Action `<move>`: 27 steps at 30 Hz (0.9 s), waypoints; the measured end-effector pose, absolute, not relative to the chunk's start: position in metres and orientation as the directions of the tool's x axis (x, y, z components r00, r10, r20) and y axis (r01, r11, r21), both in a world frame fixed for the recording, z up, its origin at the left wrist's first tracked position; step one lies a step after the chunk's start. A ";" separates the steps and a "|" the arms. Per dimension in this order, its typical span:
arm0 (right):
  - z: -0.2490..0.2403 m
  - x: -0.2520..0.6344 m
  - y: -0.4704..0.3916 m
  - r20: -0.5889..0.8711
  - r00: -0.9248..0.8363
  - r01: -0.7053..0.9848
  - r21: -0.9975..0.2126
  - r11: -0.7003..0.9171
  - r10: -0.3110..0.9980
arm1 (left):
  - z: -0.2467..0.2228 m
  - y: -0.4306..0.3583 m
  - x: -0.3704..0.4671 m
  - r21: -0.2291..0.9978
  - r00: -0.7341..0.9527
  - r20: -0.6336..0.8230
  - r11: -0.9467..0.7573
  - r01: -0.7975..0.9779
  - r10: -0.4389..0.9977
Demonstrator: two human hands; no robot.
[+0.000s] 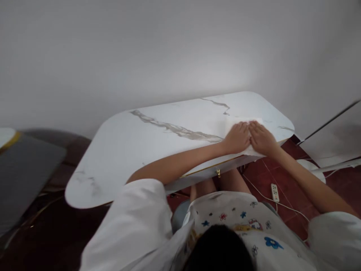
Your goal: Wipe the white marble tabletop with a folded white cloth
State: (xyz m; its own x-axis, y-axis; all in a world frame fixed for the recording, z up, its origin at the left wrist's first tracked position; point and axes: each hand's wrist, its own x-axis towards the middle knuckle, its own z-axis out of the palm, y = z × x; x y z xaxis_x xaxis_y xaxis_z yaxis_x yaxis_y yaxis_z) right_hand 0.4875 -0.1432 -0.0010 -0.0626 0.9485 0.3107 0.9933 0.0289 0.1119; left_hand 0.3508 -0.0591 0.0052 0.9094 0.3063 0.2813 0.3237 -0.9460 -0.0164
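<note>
Both of my hands press side by side on a thin white sheet, at the right part of a white marble-patterned tabletop. The sheet looks like paper or tissue; I cannot tell which. My left hand lies palm down on it, fingers stretched forward. Beside it and touching it near the fingertips, my right hand lies palm down too, with its fingers extended. The sheet shows behind and in front of the hands; its middle is hidden under them.
A small gold knob sits on the table's front. A white power strip and its cord lie on the red floor at right. A pale wall stands behind the table. Grey furniture is at left.
</note>
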 end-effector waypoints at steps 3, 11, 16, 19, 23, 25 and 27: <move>0.000 0.408 -0.114 0.308 -0.121 0.993 0.051 0.110 0.944 | 0.011 -0.039 0.266 -0.035 0.895 0.187 -0.908 0.417 0.404; 0.001 0.198 -0.073 0.269 -0.392 0.880 -0.171 0.444 0.880 | 0.009 -0.045 0.049 0.031 0.597 0.143 -0.607 0.794 0.789; 0.005 0.113 -0.040 0.264 -0.474 0.803 -0.260 0.535 0.840 | -0.006 -0.031 -0.030 0.140 0.346 0.307 -0.402 0.905 0.887; 0.005 0.086 -0.004 0.283 -0.476 0.798 -0.259 0.544 0.833 | -0.009 0.002 -0.054 0.173 0.314 0.371 -0.397 0.901 0.874; 0.002 0.073 0.053 0.292 -0.452 0.811 -0.258 0.524 0.843 | -0.007 0.064 -0.065 0.183 0.346 0.386 -0.438 0.880 0.855; 0.000 0.073 0.081 0.299 -0.432 0.820 -0.262 0.509 0.851 | -0.007 0.096 -0.064 0.181 0.361 0.378 -0.451 0.874 0.852; -0.002 0.075 0.108 0.302 -0.403 0.833 -0.270 0.483 0.864 | -0.008 0.127 -0.060 0.183 0.373 0.368 -0.459 0.869 0.852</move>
State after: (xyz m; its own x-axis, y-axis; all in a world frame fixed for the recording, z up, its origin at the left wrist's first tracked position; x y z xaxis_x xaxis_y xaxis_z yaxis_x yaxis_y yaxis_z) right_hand 0.0747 0.1084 -0.0015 -0.4028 0.8641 0.3018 0.8332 0.4826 -0.2699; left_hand -0.0604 0.1272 -0.0079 0.3727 0.8519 0.3680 0.8692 -0.4593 0.1830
